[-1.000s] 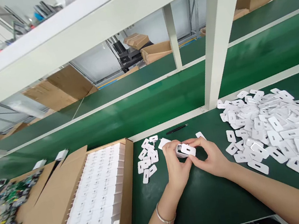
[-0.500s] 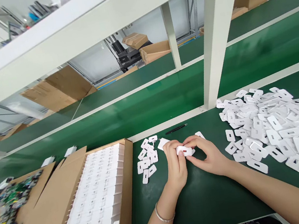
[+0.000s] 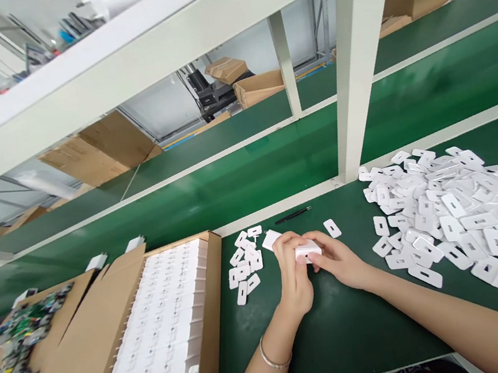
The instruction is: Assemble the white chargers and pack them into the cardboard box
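Note:
A small white charger housing (image 3: 307, 249) with a slot in its end face is held between both hands above the green bench. My left hand (image 3: 292, 271) is wrapped round it from the left, thumb at its lower edge. The fingers and thumb of my right hand (image 3: 340, 260) pinch it from the right. Just behind my left fingers lies another white charger body (image 3: 271, 240), partly hidden by them. A single white slotted faceplate (image 3: 332, 228) rests beyond my right hand. To the left is a small group of white faceplates (image 3: 242, 269).
A large heap of white faceplates (image 3: 451, 211) spreads over the right side. A black pen (image 3: 293, 215) lies near the bench's back rail. On the left stands a cardboard box (image 3: 213, 261) with rows of white units; circuit boards (image 3: 35, 327) lie on cardboard beyond. A post (image 3: 353, 69) rises behind.
The housing has turned in my hands, and my right thumb has come in onto its end face. My right hand has shifted slightly, uncovering more of the single faceplate behind it.

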A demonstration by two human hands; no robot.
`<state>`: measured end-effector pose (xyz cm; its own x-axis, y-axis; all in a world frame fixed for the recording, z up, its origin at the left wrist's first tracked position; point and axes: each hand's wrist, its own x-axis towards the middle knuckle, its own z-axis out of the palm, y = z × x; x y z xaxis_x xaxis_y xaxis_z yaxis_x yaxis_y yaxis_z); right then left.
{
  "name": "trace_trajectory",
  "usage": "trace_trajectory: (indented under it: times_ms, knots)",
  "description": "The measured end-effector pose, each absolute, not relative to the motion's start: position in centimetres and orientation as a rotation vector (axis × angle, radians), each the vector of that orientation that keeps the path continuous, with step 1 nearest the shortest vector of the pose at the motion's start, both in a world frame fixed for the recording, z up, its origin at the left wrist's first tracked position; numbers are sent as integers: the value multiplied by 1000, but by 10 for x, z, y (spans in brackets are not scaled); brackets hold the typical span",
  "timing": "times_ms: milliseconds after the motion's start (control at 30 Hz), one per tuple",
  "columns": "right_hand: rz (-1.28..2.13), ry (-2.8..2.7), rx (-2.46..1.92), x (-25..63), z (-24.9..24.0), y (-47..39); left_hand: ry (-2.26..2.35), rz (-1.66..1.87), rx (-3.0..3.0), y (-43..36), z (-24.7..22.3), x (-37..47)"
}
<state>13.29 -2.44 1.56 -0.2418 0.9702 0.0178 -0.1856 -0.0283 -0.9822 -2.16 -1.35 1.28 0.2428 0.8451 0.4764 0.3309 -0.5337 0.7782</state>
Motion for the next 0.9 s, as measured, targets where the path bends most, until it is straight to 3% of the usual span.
trace_trajectory:
  times_ms: [267,900]
  knots:
    - [1222,-1352,-1070,142,15,-22,969,1095,1868,-1,14,-26]
    - [1137,-1432,-1267,144,15,-22,952,1118,1696,-1,14,-20]
